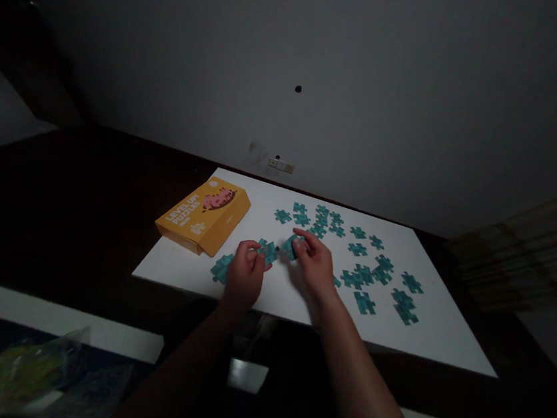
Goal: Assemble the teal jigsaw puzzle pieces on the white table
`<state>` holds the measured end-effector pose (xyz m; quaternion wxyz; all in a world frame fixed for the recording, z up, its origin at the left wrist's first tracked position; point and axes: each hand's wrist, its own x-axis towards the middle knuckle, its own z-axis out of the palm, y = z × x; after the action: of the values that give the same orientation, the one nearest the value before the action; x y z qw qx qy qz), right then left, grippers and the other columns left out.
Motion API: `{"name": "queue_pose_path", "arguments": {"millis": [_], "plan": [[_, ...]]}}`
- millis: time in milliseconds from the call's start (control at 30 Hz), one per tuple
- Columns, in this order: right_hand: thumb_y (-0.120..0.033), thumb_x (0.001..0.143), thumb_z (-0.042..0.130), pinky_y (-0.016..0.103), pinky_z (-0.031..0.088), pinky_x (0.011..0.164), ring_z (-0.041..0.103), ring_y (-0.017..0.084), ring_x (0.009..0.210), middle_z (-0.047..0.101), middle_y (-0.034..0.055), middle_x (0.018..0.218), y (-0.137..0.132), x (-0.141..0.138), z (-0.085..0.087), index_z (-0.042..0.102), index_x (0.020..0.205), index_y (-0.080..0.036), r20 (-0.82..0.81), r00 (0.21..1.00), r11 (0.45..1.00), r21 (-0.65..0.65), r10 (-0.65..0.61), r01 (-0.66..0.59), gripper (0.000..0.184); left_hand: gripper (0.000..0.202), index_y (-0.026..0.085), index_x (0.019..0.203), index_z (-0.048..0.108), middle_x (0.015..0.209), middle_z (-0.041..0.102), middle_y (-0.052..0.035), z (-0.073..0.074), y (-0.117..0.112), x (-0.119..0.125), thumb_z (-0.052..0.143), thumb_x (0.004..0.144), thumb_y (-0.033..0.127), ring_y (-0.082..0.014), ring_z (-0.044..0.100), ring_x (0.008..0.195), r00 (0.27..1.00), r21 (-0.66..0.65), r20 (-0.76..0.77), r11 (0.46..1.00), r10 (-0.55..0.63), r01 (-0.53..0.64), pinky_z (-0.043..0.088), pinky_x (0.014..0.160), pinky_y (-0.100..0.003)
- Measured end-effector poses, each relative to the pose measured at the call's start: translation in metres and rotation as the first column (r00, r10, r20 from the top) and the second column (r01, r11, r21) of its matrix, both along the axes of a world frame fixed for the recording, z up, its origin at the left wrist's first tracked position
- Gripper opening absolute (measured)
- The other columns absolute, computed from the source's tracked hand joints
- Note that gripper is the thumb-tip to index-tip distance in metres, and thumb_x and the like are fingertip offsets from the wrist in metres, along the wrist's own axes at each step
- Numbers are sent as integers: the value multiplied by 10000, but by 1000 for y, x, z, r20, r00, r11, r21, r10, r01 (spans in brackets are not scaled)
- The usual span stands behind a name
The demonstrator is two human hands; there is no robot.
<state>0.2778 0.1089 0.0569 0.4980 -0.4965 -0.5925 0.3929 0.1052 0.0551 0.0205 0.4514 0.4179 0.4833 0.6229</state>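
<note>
My left hand is closed on a teal puzzle piece above the white table. Close by on the right, my right hand pinches another teal puzzle piece between thumb and fingers. A small gap shows between the two held pieces. Beside my left hand, at its left, a teal clump of puzzle pieces is partly covered by the hand. More loose puzzle pieces lie scattered to the right of my right hand and beyond it.
A yellow puzzle box lies at the table's left end. The white table stands near a grey wall with a socket strip. At lower left is a clear plastic bag with something yellowish in it.
</note>
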Motion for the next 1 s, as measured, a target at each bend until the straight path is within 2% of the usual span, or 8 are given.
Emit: {"name": "queue_pose_path", "arguments": {"millis": [100, 233, 367, 467, 567, 667, 833, 1000], "plan": [[-511, 980, 752, 431, 597, 901, 700, 273, 980, 749, 94, 1090, -29, -24, -16, 880, 1183, -285, 136, 991, 997, 81, -12, 0, 330, 390, 256, 1133, 570, 877, 741, -14, 2, -3, -5, 700, 1010, 602, -232, 784, 827, 993, 5, -28, 994, -112, 113, 735, 754, -411], [-445, 1007, 710, 436, 603, 925, 681, 275, 1026, 676, 101, 1080, -41, -38, -21, 895, 1236, -288, 182, 982, 983, 180, -57, 24, 333, 474, 235, 1152, 602, 989, 773, -41, 3, -5, -9, 777, 945, 624, -216, 777, 800, 985, 5, -61, 987, -159, 159, 724, 725, -385], [-400, 1064, 622, 443, 601, 951, 705, 278, 1049, 721, 99, 1082, -46, -23, -11, 886, 1234, -301, 192, 981, 978, 199, 16, -55, 329, 467, 224, 1183, 620, 998, 800, -49, 4, -8, -8, 801, 932, 573, -215, 793, 797, 976, 12, -3, 976, -218, 218, 730, 754, -401], [-417, 1069, 625, 441, 600, 907, 721, 285, 1030, 763, 96, 1087, -59, 2, -8, 874, 1172, -309, 216, 975, 975, 223, -48, -2, 291, 402, 217, 1261, 682, 1075, 826, -78, 6, -12, -7, 762, 962, 473, -242, 817, 889, 956, 35, -190, 971, -225, 236, 722, 806, -410], [-426, 1061, 622, 437, 582, 821, 710, 282, 916, 764, 95, 1007, -72, 33, -10, 856, 1102, -288, 241, 944, 953, 258, -224, 160, 274, 280, 232, 1218, 760, 1151, 850, -99, 10, -17, -7, 717, 983, 379, -281, 822, 1061, 845, 111, -487, 944, -220, 310, 682, 937, -427], [-414, 1055, 602, 449, 578, 847, 710, 286, 913, 773, 103, 1010, -70, 63, -9, 841, 1084, -269, 334, 892, 940, 253, -305, 227, 281, 182, 255, 1132, 777, 1093, 857, -75, 14, -20, -4, 665, 1015, 338, -273, 816, 1022, 720, 101, -646, 907, -253, 410, 648, 938, -413], [-347, 1030, 631, 442, 572, 946, 738, 284, 1004, 818, 110, 1112, -23, 68, 9, 854, 1112, -261, 587, 808, 990, 139, -54, -34, 253, 233, 242, 1186, 754, 1114, 828, -95, 15, -20, 6, 582, 1032, 271, -304, 765, 1034, 516, 83, -843, 913, -149, 400, 599, 944, -449], [-396, 1047, 722, 444, 564, 951, 739, 315, 1088, 812, 152, 1212, 29, 10, 23, 869, 1124, -247, 796, 577, 953, 2, 182, -303, 224, 195, 182, 1106, 743, 1084, 734, -165, 12, -22, 17, 572, 1027, 234, -367, 675, 1047, 251, 98, -968, 959, 29, 267, 563, 908, -515]]}}
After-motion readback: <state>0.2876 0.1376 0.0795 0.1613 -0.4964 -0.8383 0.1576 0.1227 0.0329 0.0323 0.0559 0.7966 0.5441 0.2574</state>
